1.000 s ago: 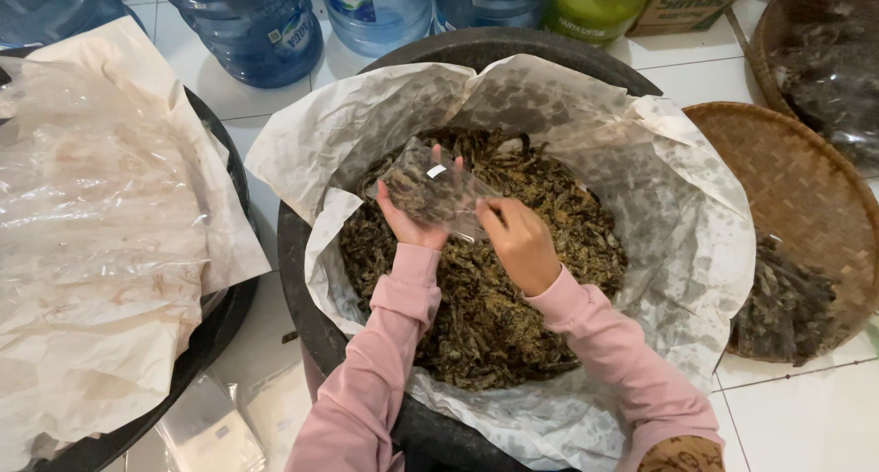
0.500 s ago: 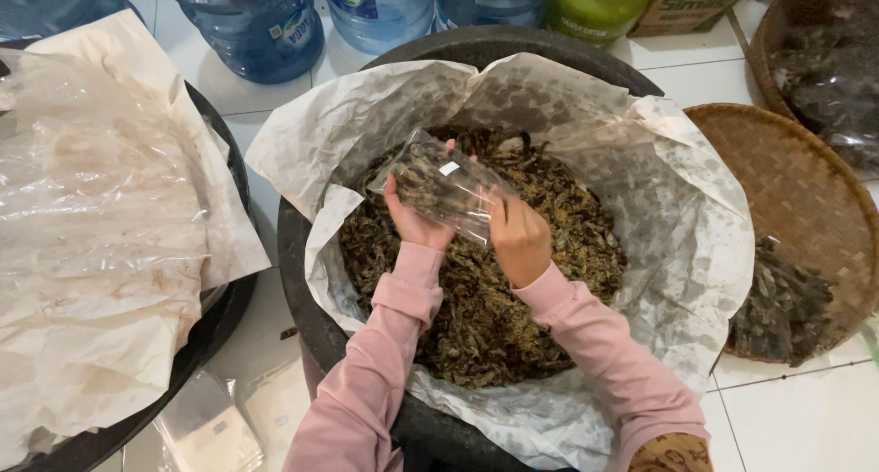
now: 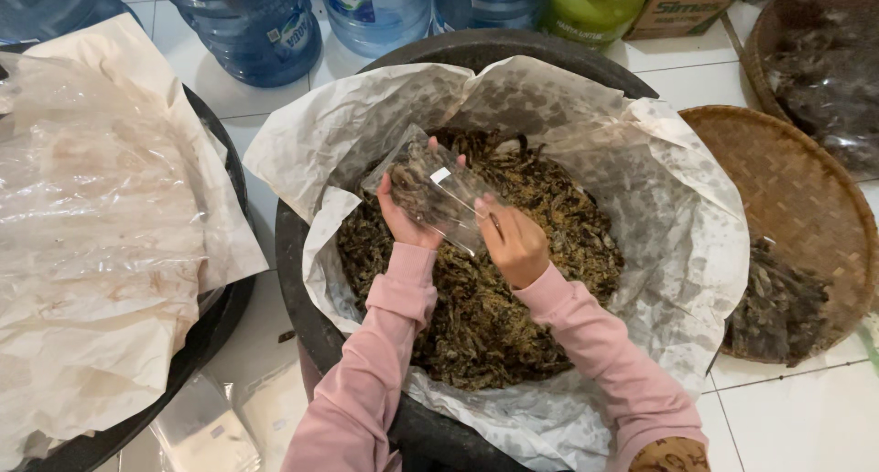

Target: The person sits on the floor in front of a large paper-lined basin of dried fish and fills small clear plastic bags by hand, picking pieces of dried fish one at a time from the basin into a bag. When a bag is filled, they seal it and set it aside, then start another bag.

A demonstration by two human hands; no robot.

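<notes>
Two hands hold one small clear plastic bag (image 3: pixel 438 195) over the middle of a big dark tub (image 3: pixel 302 280), lined with crumpled white paper (image 3: pixel 659 197) and heaped with dried dark leafy bits (image 3: pixel 513 298). The bag is partly filled with the same stuff; I judge it light, soft and crinkly, its film slippery, so it is best taken by its edges rather than squeezed round the fill. The left hand (image 3: pixel 403 217), at about 8 o'clock of the bag, has its fingers curled and closed on the bag's lower left edge. The right hand (image 3: pixel 515 245), at about 4 o'clock, is closed on the lower right corner, thumb on top. A shallow woven tray (image 3: pixel 787 188) lies at 3 o'clock of the tub, blue water jugs (image 3: pixel 247 23) at 11 o'clock.
</notes>
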